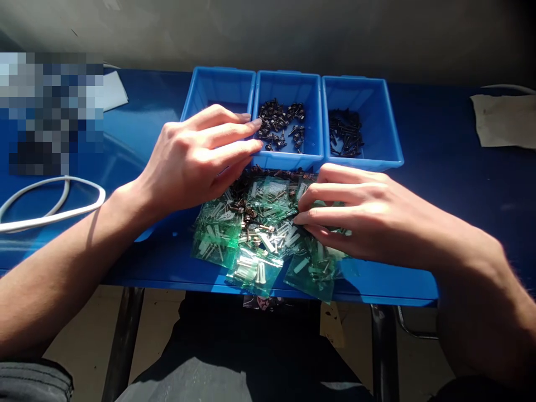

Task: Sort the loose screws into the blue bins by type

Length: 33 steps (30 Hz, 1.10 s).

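Many green-tinted packets (272, 243) are lying in front of the middle bin (288, 161). From afar I'm seeing the right hand (352, 209) bending its fingers over them, ahead of that bin's right corner; I cannot tell whether it's gripping anything. The left hand (205, 153), loosely open, is reaching toward its left corner, any hold hidden. Dark screws (274, 120) are lying inside it; the right bin (379, 114) is standing beside it.

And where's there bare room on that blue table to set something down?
Best is the blue table between the right bin and brown sheet; a smaller patch lies between the left bin and white paper. Green bags crowd the space between the left hand and right hand.
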Each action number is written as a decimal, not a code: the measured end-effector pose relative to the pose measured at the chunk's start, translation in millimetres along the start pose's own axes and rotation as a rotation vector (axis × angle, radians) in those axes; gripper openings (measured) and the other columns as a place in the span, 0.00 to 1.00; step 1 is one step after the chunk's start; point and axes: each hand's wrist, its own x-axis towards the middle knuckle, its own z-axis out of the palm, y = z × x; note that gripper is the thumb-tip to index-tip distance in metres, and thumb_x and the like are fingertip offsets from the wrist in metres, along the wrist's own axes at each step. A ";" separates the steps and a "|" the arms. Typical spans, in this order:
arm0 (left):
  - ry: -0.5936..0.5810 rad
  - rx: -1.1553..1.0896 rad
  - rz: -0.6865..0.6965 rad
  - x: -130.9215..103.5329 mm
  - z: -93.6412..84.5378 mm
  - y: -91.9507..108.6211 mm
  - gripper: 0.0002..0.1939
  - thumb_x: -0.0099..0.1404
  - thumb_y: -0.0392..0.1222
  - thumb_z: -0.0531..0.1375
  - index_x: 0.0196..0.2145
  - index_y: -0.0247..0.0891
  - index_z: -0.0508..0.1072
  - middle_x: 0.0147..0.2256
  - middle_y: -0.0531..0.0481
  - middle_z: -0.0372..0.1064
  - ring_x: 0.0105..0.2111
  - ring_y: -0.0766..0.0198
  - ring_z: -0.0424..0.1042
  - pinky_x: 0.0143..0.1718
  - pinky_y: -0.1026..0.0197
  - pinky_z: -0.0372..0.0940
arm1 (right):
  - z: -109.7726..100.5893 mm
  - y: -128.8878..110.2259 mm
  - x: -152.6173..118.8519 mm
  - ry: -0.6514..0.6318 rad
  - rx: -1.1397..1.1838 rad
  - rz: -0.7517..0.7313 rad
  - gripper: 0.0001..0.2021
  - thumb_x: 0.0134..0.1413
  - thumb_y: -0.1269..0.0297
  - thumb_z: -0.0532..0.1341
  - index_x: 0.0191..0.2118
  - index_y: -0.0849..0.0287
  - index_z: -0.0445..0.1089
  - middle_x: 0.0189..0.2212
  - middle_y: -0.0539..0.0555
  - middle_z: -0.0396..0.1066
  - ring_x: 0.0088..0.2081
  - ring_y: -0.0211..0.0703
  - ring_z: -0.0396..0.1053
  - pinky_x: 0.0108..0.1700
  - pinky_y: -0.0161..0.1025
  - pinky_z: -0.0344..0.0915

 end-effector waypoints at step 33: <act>0.004 0.007 -0.041 0.0 -0.2 3.1 0.15 0.81 0.38 0.63 0.62 0.49 0.79 0.64 0.50 0.80 0.63 0.48 0.82 0.49 0.44 0.88 | 16.5 -13.8 18.7 0.507 -0.045 0.013 0.11 0.69 0.74 0.71 0.51 0.53 0.82 0.43 0.53 0.86 0.42 0.48 0.78 0.46 0.55 0.80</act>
